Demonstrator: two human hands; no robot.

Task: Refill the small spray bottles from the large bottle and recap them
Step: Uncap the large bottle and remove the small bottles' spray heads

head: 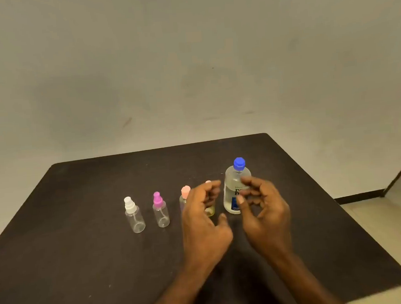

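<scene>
Several small clear spray bottles stand in a row on the dark table [84, 266]: one with a white cap [134, 214], one with a pink cap [161, 210], one with a peach cap [185, 195] and one [210, 209] mostly hidden behind my left hand [203, 223]. To their right stands the large clear bottle [235, 187], upright, with a blue cap and a dark label. My right hand [263, 209] hovers just in front of it with curled fingers. Both hands are held above the table, fingers apart, holding nothing.
The table has rounded corners and its far edge runs close to a plain pale wall. At the right, beyond the table's edge, a tiled floor [389, 221] and a dark skirting strip show.
</scene>
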